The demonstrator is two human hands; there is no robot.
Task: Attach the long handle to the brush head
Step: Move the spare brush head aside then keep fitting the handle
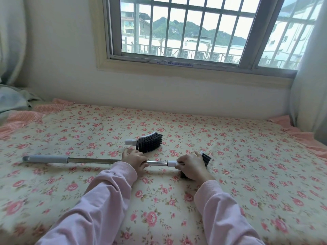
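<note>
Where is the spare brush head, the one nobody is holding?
The spare brush head lies on the floral sheet near the middle of the head view, just beyond the left hand gripping the handle.

Bright daylight via window point(194, 29) (fisheye bend at edges), soft shadows.

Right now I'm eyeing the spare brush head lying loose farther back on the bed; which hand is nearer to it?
Left. The left hand grips the handle just in front of the spare brush head, nearly touching its bristles. The right hand, off to its right, holds the other brush head.
</note>
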